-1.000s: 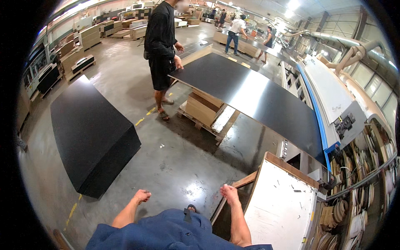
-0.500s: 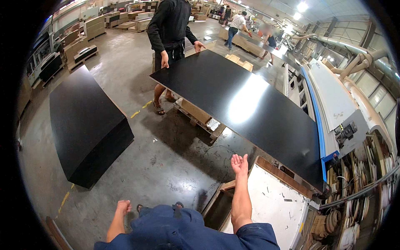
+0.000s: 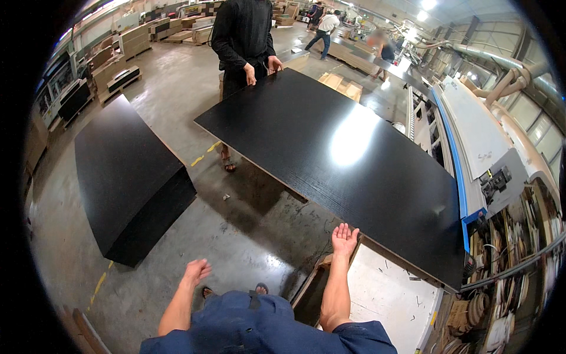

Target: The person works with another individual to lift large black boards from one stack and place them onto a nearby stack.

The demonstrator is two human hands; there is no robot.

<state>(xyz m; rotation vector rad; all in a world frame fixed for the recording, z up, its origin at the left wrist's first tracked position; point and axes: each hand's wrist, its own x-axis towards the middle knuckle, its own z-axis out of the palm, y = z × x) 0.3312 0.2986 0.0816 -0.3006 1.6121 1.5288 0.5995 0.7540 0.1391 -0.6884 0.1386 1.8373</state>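
A large glossy black panel [image 3: 283,130] spans the middle, its right end along the blue-edged machine [image 3: 455,171]. My right hand [image 3: 345,239] is open, palm up with fingers apart, at the panel's near edge. Whether the fingertips touch its underside I cannot tell. Lower left of it, my left hand [image 3: 196,272] hangs over the floor, holding nothing, its fingers loosely stretched. Across from me a person in a black top [image 3: 243,35] has both hands at the panel's far left edge.
On the left stands a stack of black panels [image 3: 127,177]. A white-topped table [image 3: 383,295] littered with dark scraps sits below the panel on the right. Beyond it hang coiled edging rolls [image 3: 471,312]. Other people work at the back near stacked boards [image 3: 348,53].
The panel's left end has moved left and nearer to me. My right hand has come up to its edge, and my left hand has risen with its fingers loosened. The other person's hands have shifted along the panel.
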